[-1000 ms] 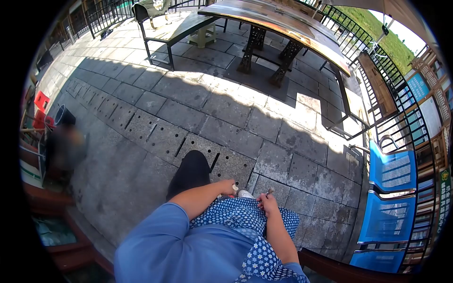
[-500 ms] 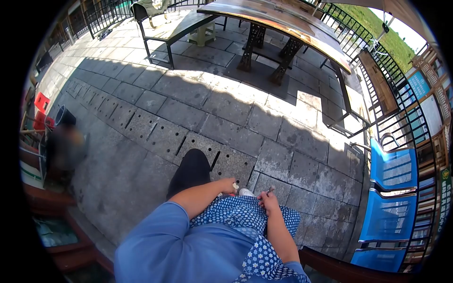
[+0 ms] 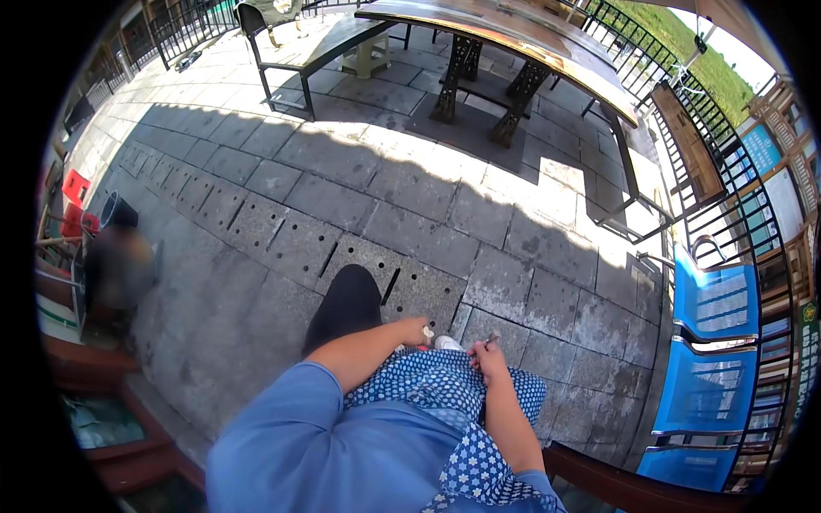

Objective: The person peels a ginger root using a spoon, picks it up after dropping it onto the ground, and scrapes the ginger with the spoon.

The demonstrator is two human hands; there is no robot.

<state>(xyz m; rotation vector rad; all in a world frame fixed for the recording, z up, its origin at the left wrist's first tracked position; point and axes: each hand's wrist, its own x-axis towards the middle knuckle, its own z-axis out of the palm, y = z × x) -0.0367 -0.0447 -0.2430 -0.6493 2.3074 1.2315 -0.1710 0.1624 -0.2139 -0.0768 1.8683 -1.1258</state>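
The left hand (image 3: 414, 330) is curled up and holds a small pale thing (image 3: 427, 331), which shows at the front of it. The thing is too little to tell what it is. The right hand (image 3: 489, 362) pinches a small dark thing (image 3: 491, 339) that sticks out past its top, and I cannot tell what that is either. The 2 hands are near each other but do not touch. Both are over the lap, close to the far edge of a blue cloth (image 3: 410, 376) with white spots. A white shoe (image 3: 447, 343) peeks out between them. A bent knee (image 3: 346, 299) in black is just beside the left arm, and the shirt (image 3: 359, 445) is plain blue.

The floor (image 3: 333, 197) is made of gray stones, and some have round holes. The near part is in the shade and the far part is in bright sun. A big desk (image 3: 522, 38) with dark legs stands up ahead, with a pale stool (image 3: 366, 60) near it. On the right side are 3 blue seats (image 3: 717, 295) in a row, next to a black fence. On the left is a dark bucket (image 3: 117, 211), near some red things (image 3: 76, 186)
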